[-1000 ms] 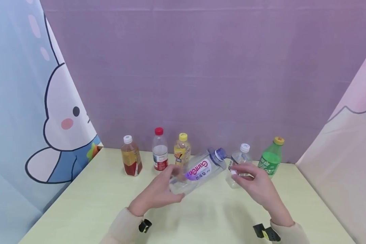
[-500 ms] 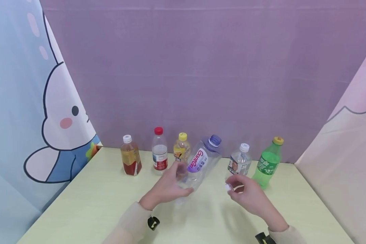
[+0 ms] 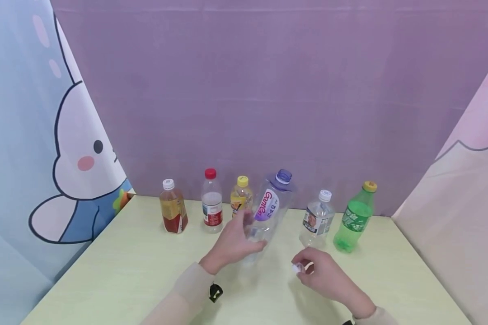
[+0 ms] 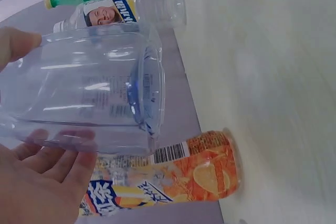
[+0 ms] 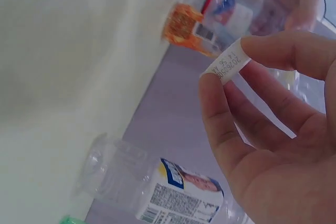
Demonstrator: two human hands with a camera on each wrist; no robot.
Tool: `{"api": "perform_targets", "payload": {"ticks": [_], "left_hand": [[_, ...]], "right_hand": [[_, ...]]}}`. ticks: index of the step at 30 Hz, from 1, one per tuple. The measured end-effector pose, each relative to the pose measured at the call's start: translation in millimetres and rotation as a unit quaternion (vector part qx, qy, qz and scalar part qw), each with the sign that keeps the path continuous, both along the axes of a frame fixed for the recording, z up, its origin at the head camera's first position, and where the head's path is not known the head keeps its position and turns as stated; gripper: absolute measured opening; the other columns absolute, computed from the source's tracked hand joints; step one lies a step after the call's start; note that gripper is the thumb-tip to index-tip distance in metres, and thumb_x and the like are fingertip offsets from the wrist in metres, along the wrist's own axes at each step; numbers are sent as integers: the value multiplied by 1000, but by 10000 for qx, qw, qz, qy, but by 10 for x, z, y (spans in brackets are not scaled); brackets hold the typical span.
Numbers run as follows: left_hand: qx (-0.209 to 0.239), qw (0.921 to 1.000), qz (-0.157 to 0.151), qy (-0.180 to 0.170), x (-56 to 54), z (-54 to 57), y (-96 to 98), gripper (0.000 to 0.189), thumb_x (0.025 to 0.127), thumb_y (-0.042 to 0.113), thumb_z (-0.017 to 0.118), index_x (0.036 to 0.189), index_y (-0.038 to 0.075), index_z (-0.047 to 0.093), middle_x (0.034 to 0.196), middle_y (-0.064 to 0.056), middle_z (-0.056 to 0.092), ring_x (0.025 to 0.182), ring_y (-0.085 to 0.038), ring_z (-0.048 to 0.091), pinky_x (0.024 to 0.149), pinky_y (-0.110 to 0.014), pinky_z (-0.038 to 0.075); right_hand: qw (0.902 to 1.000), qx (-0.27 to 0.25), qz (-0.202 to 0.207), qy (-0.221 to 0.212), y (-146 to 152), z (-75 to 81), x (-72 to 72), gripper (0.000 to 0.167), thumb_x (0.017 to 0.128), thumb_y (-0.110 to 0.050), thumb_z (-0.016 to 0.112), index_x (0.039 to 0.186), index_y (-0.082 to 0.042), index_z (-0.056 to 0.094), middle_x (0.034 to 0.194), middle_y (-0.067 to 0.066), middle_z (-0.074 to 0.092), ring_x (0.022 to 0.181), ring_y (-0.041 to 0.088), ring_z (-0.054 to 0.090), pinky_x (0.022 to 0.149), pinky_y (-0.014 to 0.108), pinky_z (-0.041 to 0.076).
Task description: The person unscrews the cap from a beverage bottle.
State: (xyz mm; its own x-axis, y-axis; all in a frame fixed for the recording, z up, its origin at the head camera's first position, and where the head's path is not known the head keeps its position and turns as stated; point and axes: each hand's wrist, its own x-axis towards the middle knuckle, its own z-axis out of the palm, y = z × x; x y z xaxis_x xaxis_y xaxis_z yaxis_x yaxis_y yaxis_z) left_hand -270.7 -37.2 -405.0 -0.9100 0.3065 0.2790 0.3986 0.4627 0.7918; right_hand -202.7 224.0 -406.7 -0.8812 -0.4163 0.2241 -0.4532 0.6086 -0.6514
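My left hand (image 3: pixel 233 241) grips a large clear Ganten water bottle (image 3: pixel 267 205) low on its body. The bottle leans to the right, its blue threaded neck (image 3: pixel 283 177) at the top and uncapped. In the left wrist view, the bottle's base (image 4: pixel 147 90) faces the camera, with fingers (image 4: pixel 58 161) curled under its side. Nearer the front, my right hand (image 3: pixel 323 275) pinches a small white bottle cap (image 5: pixel 228 61) between thumb and fingertips. Printed digits show along the cap's side in the right wrist view.
A row stands behind: an amber drink bottle (image 3: pixel 174 210), a red-capped bottle (image 3: pixel 212 207), a yellow-capped orange tea bottle (image 3: pixel 241 196), a clear white-capped bottle (image 3: pixel 317 221) and a green bottle (image 3: pixel 354 221). The pale table (image 3: pixel 118 271) ends at a purple backdrop (image 3: pixel 248 90).
My left hand has moved right and turned the bottle more upright. My right hand has come down, left and nearer with the cap, uncovering the clear white-capped bottle and the green bottle.
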Motion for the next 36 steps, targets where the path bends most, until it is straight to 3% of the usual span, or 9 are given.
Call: {"api": "perform_targets", "payload": {"ticks": [11,21,30,33,36], "left_hand": [[-388,9989,250,21,-121,-63,256,83,75,35,88,141,12,43,136,-6,55,124,-25,53,100,-50,49],[-484,9986,119,-190,-212,-109,427,79,78,31,87,140,10,43,138,-12,57,123,-28,58,99,-49,51],[-532,9976,270,-343,-319,-150,503,82,79,34,86,143,8,41,142,-14,55,127,-31,56,100,-51,50],[-481,9974,298,-448,-346,-168,523,84,81,36,85,145,8,40,145,-14,53,130,-31,55,101,-52,50],[-465,9972,327,-491,-365,-194,531,84,81,37,85,146,8,39,147,-14,52,131,-32,54,102,-52,49]], "right_hand": [[9985,262,457,-144,-153,-117,77,16,83,1,74,98,-6,72,93,-6,65,81,8,60,69,30,56],[9938,720,825,-207,-308,-163,110,19,81,0,78,97,-8,74,90,-10,64,83,5,60,76,30,55],[9865,602,964,-1176,-391,-252,210,14,87,-6,73,98,-16,75,93,-15,61,87,3,58,81,27,54],[9821,784,916,-1448,-423,-272,230,15,88,-6,73,96,-18,75,93,-16,60,86,2,56,80,27,54],[9784,1158,956,-1424,-457,-308,235,16,86,-7,75,97,-19,75,94,-17,59,87,2,54,82,29,53]]}}
